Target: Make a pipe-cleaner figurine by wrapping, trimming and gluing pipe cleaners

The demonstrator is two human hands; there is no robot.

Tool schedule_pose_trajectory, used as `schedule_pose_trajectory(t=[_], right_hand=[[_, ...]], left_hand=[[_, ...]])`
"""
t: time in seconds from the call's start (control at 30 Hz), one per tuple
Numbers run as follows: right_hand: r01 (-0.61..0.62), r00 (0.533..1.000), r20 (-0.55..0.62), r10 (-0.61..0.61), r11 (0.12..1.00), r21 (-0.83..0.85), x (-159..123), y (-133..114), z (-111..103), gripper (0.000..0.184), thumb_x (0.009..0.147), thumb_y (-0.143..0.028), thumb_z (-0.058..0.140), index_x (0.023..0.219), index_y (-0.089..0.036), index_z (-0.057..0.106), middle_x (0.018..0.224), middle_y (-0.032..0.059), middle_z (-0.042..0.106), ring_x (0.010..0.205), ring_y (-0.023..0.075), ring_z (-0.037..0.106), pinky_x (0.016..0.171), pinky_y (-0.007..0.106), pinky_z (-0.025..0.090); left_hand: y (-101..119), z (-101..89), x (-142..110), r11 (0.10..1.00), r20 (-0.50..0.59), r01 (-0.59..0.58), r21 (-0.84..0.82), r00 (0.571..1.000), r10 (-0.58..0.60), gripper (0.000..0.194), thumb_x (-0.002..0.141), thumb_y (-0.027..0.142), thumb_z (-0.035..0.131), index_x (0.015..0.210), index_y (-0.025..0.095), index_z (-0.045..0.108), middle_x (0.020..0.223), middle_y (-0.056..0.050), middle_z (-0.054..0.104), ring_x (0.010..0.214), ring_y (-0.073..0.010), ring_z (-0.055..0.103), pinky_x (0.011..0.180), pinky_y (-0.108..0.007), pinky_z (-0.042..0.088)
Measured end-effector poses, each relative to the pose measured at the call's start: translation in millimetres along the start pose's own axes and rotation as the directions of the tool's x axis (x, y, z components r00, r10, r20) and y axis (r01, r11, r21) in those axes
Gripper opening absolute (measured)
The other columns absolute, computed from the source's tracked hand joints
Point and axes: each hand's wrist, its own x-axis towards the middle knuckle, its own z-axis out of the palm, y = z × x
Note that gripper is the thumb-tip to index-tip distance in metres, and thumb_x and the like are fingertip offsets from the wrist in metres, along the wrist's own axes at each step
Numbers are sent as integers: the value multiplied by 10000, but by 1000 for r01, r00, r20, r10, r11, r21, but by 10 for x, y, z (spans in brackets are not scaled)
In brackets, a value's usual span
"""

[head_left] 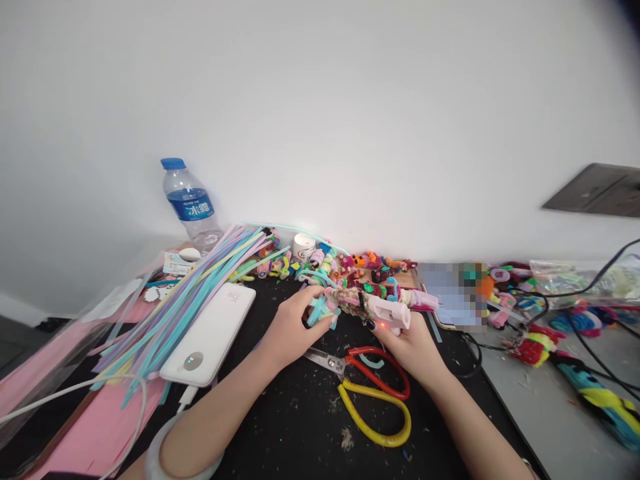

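Note:
My left hand (295, 327) is closed around a small teal pipe-cleaner figure (323, 311), pinched between thumb and fingers. In my right hand (413, 347) is a pale pink hot glue gun (387, 312) with a small red light glowing on it. Its nozzle end points left, close to the figure; brownish fuzz clings around it, and I cannot make out whether the tip touches. Below both hands lie scissors (333, 363) with one red and one yellow handle loop, on a black mat (290, 427) strewn with fibre bits.
A white power bank (215, 333) with a cable and a bundle of pastel pipe cleaners (150, 333) lie left. Behind stands a water bottle (193, 203). Several pipe-cleaner figures (280, 262) line the wall. A phone (453, 297) and black cables (595, 287) are right.

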Motion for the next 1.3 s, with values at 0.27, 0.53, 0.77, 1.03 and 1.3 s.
schedule_pose_trajectory(t=[0.27,0.53,0.77,1.03,1.3], right_hand=[[13,1000,-9,-13,1000,-4,17,-7,9,211,800,-289,531,883,-137,651,620,10,580,551,139,476,520,233,410],[19,999,-29,-19,1000,-12,24,-5,15,170,789,-289,534,744,-144,610,550,-16,500,499,113,414,472,216,364],[8,999,-37,-9,1000,-29,23,-5,15,185,795,-309,523,709,-153,571,566,-5,511,522,123,430,490,227,373],[17,998,-51,-21,997,-70,27,-22,1,189,792,-312,520,732,-150,597,612,23,587,571,154,514,518,240,419],[11,999,-49,-15,996,-92,30,-33,0,218,790,-324,506,691,-151,594,564,19,563,537,152,498,486,237,397]], left_hand=[[-9,0,1,1000,-3,2,11,1000,-2,371,773,280,596,1137,225,556,1056,-39,639,900,-200,601,840,-300,456],[-20,6,5,1000,-7,-8,3,1000,8,377,771,278,596,1143,233,556,1092,-38,630,930,-204,593,853,-295,445],[-27,8,5,1000,-4,-10,1,1000,10,374,769,271,601,1139,237,556,1095,-33,629,938,-200,591,853,-290,443],[-35,15,0,1000,-14,-21,8,1000,21,367,772,278,598,1133,228,556,1090,-45,633,948,-208,599,861,-300,451],[-63,21,0,997,-19,-60,43,998,61,377,777,275,597,1147,229,541,1120,-53,621,1011,-212,582,884,-299,440]])
